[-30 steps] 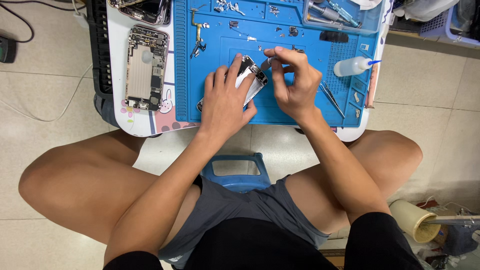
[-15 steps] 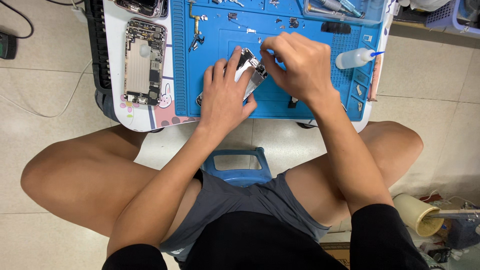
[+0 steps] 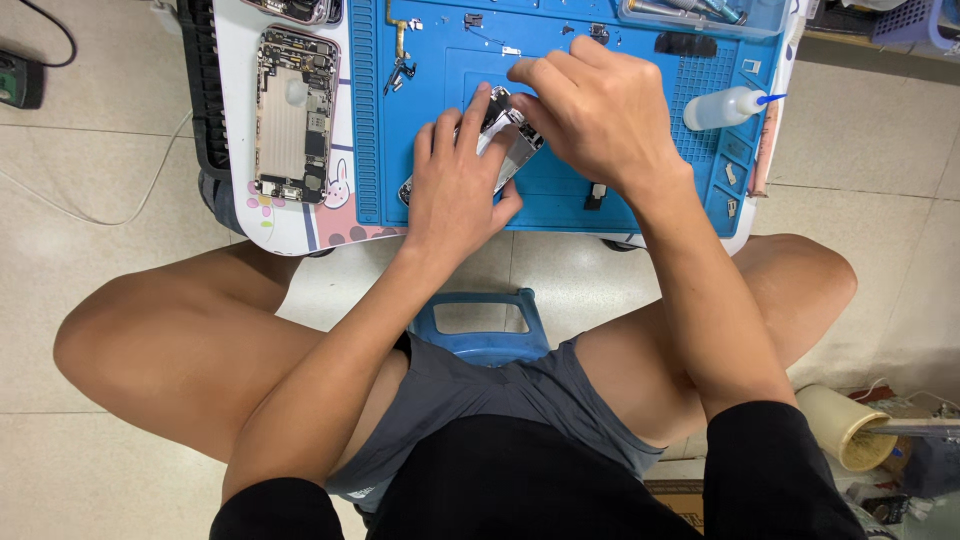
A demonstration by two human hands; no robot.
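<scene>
An opened phone part with grey and black inner pieces lies on a blue work mat on a low white table. My left hand lies flat over it, fingers spread, pressing it to the mat. My right hand is curled over the part's upper end, fingertips pinched on it; whether a small tool is in those fingers is hidden.
A second opened phone body lies on the table left of the mat. A small clear bottle with a blue tip lies at the mat's right. Loose small parts sit near the mat's top. A blue stool is under me.
My right hand has moved left and up over the phone part, covering its upper end. The view has shifted closer; my left hand stays pressed on the part.
</scene>
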